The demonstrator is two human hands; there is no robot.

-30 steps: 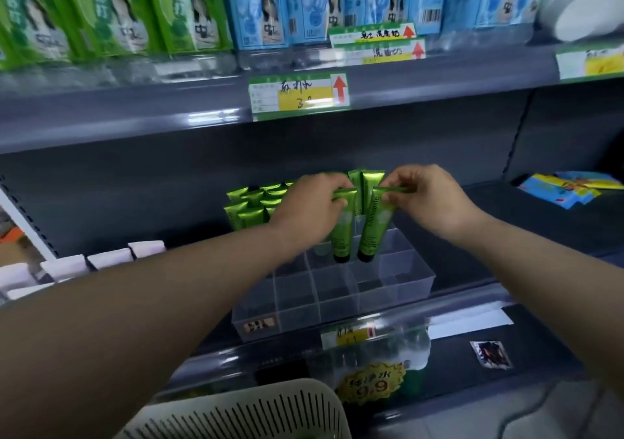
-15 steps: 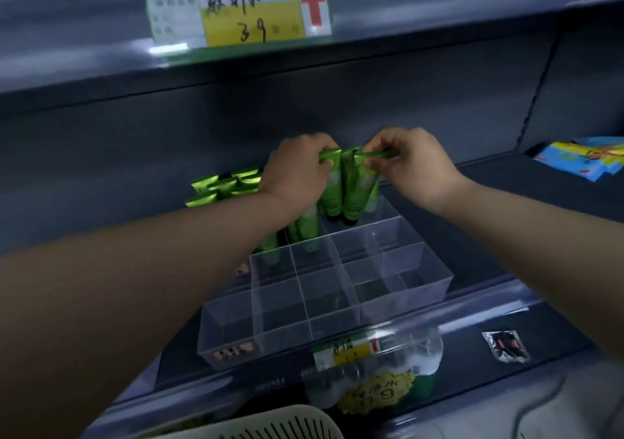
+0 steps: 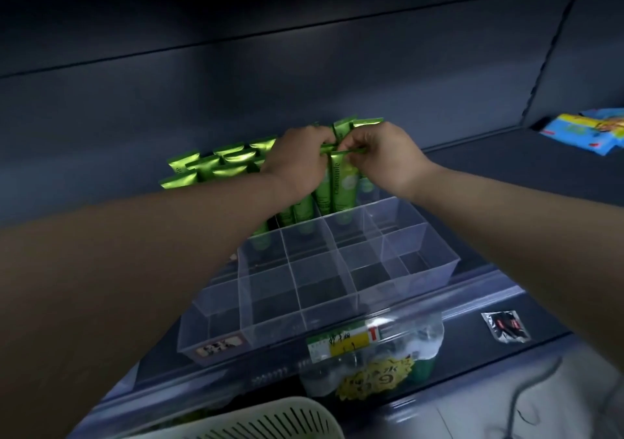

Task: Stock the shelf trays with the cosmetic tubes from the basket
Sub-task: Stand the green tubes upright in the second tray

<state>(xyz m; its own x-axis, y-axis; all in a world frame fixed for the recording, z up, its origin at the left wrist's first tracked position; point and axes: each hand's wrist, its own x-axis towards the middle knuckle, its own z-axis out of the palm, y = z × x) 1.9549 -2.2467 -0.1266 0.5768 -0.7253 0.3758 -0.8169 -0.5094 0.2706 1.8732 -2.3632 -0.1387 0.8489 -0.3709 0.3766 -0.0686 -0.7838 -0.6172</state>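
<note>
Tube [image 3: 342,181] held upright, long axis vert., cap down in back cell of tray [image 3: 422,247]; top crimp pinched by L hand [image 3: 297,165] + R hand [image 3: 381,158] grips.

Dark grey metal back panel [image 3: 304,67], 1 horizontal seam across it. Slotted upright [image 3: 548,50] at right, dividing 2 bays. Shelf deck [image 3: 489,168] dark and matte. Clear price rail [image 3: 472,303] along the front edge catches glare, with a green-and-yellow price label [image 3: 344,339] in it. Blue packets [image 3: 587,131] lie flat on the deck, far right. Small foil sachet [image 3: 505,324] on a dark surface below the rail. Pale floor [image 3: 472,411] bottom right, dark cable [image 3: 526,388] on it. Light dim, bluish.
</note>
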